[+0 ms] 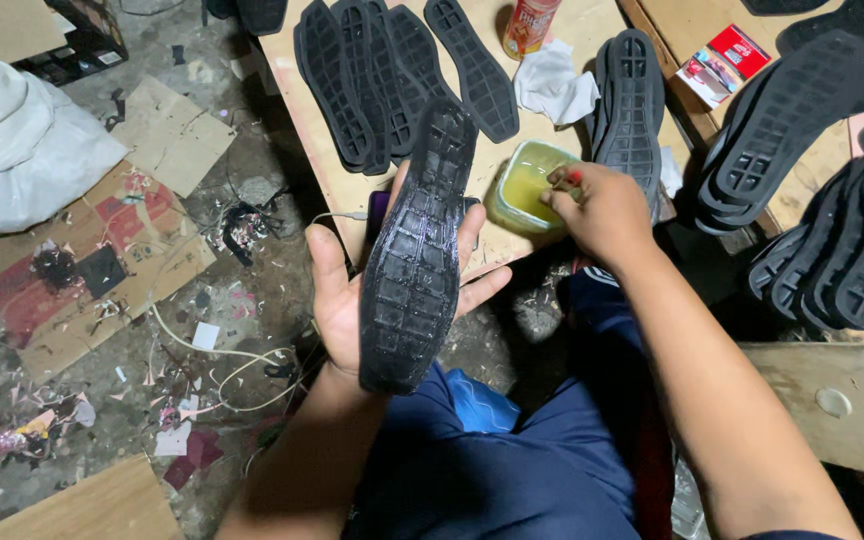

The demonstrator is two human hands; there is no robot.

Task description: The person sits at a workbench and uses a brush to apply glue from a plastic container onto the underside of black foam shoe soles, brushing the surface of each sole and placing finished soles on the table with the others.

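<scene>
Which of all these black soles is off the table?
The sole lying on the open left hand, tread up; all others rest in piles on the tables.

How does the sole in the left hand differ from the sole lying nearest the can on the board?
The held sole rests on the open left hand, looks glossy and wet, and appears wider. The board sole lies flat on the board, matt and dry. Both are black with gridded tread.
</scene>
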